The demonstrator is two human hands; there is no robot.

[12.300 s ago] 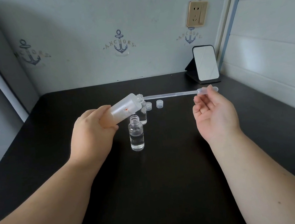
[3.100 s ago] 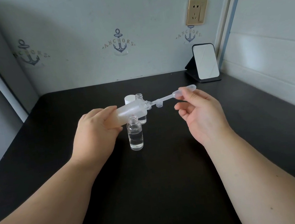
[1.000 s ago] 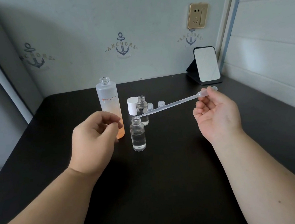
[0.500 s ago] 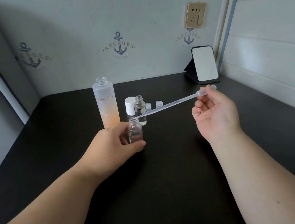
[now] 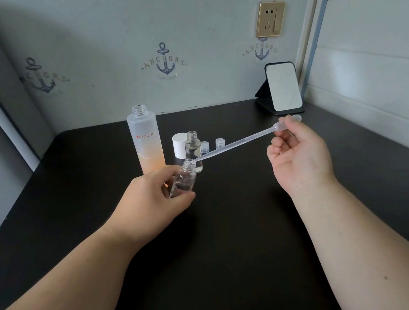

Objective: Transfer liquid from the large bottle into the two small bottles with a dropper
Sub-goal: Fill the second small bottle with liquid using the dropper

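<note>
The large frosted bottle [image 5: 146, 138], orange at its base and uncapped, stands upright on the black table [image 5: 233, 228]. My left hand [image 5: 152, 200] grips a small clear bottle [image 5: 183, 180] and tilts its mouth to the right. My right hand [image 5: 299, 158] pinches the bulb of a long clear dropper [image 5: 238, 143]; the dropper's tip sits at the tilted bottle's mouth. A second small clear bottle [image 5: 193, 148], holding liquid, stands upright just behind.
A white cap [image 5: 179, 145] stands beside the second small bottle. Two small clear caps [image 5: 204, 146] [image 5: 220, 143] lie behind it. A small mirror on a black stand [image 5: 283, 88] is at the back right corner. Walls close in the back and right.
The large bottle was set down upright at the back left. My left hand then took the near small bottle and has tilted it toward the dropper tip. My right hand barely moved.
</note>
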